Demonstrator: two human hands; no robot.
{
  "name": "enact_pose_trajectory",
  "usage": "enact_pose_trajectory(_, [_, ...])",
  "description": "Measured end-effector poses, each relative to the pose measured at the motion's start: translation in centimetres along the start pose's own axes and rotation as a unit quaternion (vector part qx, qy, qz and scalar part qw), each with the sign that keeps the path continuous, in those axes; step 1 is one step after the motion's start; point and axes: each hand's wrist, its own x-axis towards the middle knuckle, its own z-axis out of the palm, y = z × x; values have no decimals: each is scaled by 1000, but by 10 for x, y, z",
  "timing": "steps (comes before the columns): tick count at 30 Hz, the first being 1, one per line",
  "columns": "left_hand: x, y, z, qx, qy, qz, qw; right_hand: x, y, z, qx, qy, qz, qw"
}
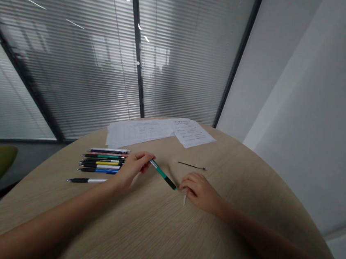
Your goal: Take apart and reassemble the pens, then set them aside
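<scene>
Head view: left hand (pixel 133 168) pinches a green-and-black pen (pixel 162 174) by one end over the worktop (pixel 162 231), beside a neat row of pens (pixel 101 163); right hand (pixel 200 192) is curled, seemingly holding a thin white pen part (pixel 185 199).

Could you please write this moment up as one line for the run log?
left hand: holds green-and-black pen | right hand: over white pen piece | nearby: pen refill, row of pens

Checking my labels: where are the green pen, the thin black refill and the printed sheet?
Green pen (pixel 162 174): head view, green barrel.
Thin black refill (pixel 192 165): head view, middle of shaft.
Printed sheet (pixel 191 133): head view, its middle.
</scene>
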Motion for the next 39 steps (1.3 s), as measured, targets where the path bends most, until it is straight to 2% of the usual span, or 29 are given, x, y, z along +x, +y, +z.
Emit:
enact_pose_trajectory(3, [-7,-6,-7,12,-12,-28,999,2,-5,-9,22,-29,-21,999])
enact_pose_trajectory(7, [-15,-9,-13,33,-34,-41,998,5,-15,-28,45,-122,-62,990])
enact_pose_trajectory(11, [-16,-16,-16,57,-86,-62,993,4,-19,-35,-8,-178,-100,979])
enact_pose_trajectory(15, [-13,-26,-17,97,-170,-79,978,2,-17,-27,-79,-154,-107,979])
enact_pose_trajectory(17, [-13,-29,-17,136,-186,-59,971,2,-17,-23,-109,-136,-106,979])
enact_pose_trajectory(22, [-15,-32,-11,253,-155,80,952,3,-20,-14,-167,-92,-63,980])
enact_pose_trajectory(26, [-18,-34,-7,316,-141,152,926,4,-20,-6,-123,-71,-23,990])
enact_pose_trajectory(30, [-21,-35,-6,340,-130,145,920,12,-16,3,-52,-40,43,997])
enact_pose_trajectory(35, [-19,-36,-6,304,-95,118,941,39,-15,15,-17,-24,135,990])
enact_pose_trajectory(39, [-13,-39,-8,256,-83,116,956,60,-15,28,-14,-12,143,989])
